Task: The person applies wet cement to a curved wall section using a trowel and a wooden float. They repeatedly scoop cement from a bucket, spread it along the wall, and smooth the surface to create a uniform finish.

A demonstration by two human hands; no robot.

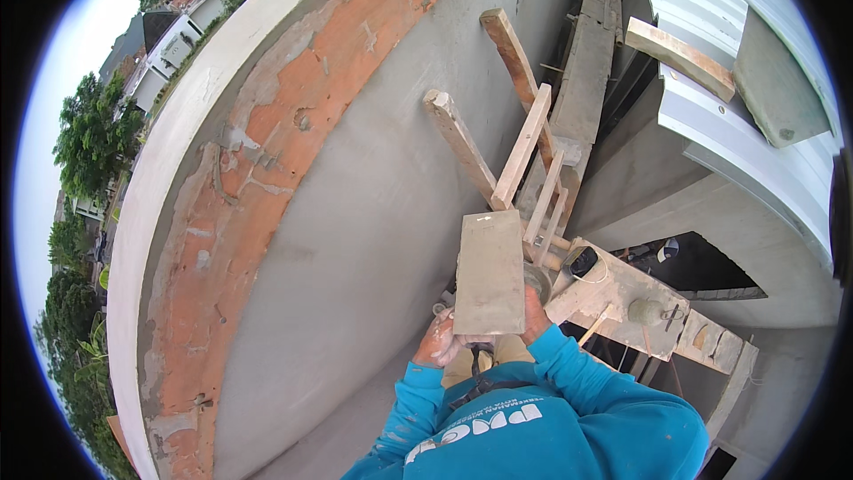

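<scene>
A rectangular plastering board (490, 273), its flat face coated in grey cement, is held up in front of my body. My left hand (435, 340), dusted with pale cement, is closed at its lower left corner, and some of its fingers show under the lower edge. From the right, my right hand (535, 316) reaches behind the board's right edge. The board hides most of its fingers and whatever handle is there. Just beyond the right hand, a round grey container (538, 280) shows in part.
A curved wall (355, 204) with an exposed orange band (267, 178) rises at left. Wooden beams (524, 147) stand ahead. A plank (640, 302) at right carries a dark object (583, 261) and a cement lump (646, 311). Beyond lies a metal roof (711, 124) with a wood block (681, 58).
</scene>
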